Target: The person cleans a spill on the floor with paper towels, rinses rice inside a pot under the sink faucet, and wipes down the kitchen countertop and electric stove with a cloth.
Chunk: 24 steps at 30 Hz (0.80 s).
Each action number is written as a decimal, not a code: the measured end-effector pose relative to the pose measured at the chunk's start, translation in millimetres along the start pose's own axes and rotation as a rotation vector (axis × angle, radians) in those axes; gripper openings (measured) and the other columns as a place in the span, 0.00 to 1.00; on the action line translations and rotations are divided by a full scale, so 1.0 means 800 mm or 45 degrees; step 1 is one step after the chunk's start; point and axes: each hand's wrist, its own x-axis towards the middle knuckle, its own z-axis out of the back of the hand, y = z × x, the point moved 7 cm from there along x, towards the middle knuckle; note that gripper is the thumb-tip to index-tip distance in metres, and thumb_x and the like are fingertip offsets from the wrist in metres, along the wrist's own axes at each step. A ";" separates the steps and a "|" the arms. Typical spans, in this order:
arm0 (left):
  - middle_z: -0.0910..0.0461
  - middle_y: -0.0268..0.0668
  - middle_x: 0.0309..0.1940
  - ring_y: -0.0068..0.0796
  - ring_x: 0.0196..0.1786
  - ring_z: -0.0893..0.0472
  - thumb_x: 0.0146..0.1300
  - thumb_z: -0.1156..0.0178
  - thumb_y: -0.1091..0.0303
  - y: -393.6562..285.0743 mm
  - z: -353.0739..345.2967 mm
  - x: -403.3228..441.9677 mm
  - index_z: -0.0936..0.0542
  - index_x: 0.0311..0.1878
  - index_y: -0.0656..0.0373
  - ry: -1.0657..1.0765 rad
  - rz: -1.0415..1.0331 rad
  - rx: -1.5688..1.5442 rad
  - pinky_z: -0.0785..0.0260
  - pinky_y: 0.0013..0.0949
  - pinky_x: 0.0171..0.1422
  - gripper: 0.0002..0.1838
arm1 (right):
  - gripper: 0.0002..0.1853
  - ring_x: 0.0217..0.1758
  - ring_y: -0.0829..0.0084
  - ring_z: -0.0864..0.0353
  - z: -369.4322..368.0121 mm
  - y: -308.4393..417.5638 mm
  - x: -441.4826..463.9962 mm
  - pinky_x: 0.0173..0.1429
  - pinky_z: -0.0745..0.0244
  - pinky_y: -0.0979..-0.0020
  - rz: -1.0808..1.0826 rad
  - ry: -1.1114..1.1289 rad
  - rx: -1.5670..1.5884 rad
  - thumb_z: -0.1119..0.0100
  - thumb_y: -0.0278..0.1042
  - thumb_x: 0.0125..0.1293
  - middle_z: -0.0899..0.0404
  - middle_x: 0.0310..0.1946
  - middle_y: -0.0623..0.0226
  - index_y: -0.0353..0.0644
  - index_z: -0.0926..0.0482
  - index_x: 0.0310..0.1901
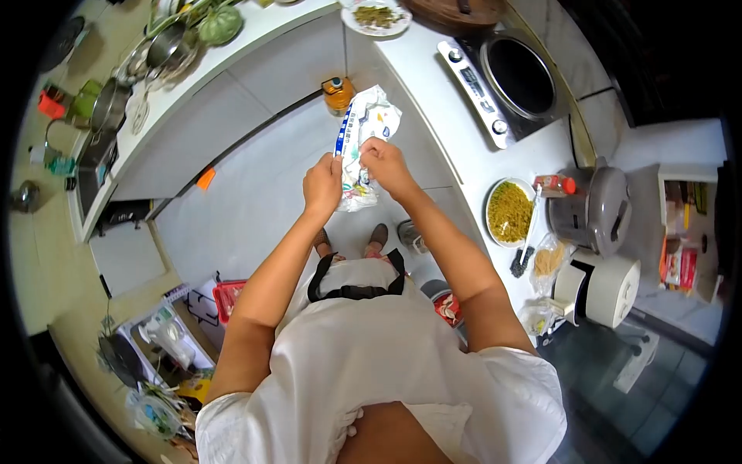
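Over the pale kitchen floor (239, 185), I can see the person's left hand (322, 182) clamped on the left edge of a printed white plastic packet (380, 116), thumb uppermost beside its blue stripe. The right hand (386, 165) meets the packet's face, thumb and fingers drawn together in a pinch on the crinkled film. Both forearms (444, 228) reach forward and converge, the right hand turned inward with its knuckles up. The packet sits between the two hands, its long axis running away from the person and tipping slightly rightward at the far end, which sticks out past both grips. Just beyond the grip, a bottle of amber liquid (338, 94) stands on the floor; right of the grip, an induction cooker (506, 85) sits on the counter (479, 158).
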 end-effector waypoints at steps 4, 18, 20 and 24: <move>0.23 0.50 0.23 0.54 0.28 0.23 0.70 0.50 0.58 0.034 0.031 -0.011 0.24 0.33 0.60 -0.101 0.049 0.022 0.34 0.49 0.33 0.15 | 0.03 0.22 0.83 0.32 -0.041 -0.009 -0.003 0.28 0.35 0.80 -0.126 0.156 0.231 0.47 0.29 0.63 0.23 0.26 0.70 0.40 0.25 0.34; 0.25 0.49 0.18 0.50 0.24 0.23 0.70 0.49 0.59 0.049 0.045 -0.045 0.24 0.37 0.61 -0.033 -0.069 -0.237 0.35 0.47 0.29 0.14 | 0.04 0.22 0.84 0.34 -0.096 -0.003 -0.029 0.28 0.38 0.81 -0.279 0.397 0.331 0.50 0.30 0.64 0.28 0.23 0.74 0.43 0.26 0.34; 0.25 0.48 0.18 0.50 0.23 0.23 0.69 0.48 0.60 0.054 0.043 -0.044 0.24 0.37 0.61 -0.077 -0.103 -0.211 0.35 0.46 0.28 0.13 | 0.04 0.21 0.84 0.36 -0.100 -0.008 -0.030 0.27 0.40 0.81 -0.245 0.440 0.263 0.51 0.29 0.63 0.30 0.22 0.75 0.43 0.27 0.33; 0.27 0.50 0.17 0.54 0.23 0.25 0.68 0.48 0.61 0.057 0.048 -0.044 0.28 0.30 0.61 -0.170 -0.171 -0.094 0.36 0.48 0.27 0.14 | 0.03 0.21 0.84 0.38 -0.109 -0.011 -0.040 0.27 0.44 0.80 -0.242 0.415 0.234 0.52 0.29 0.62 0.33 0.21 0.76 0.44 0.29 0.32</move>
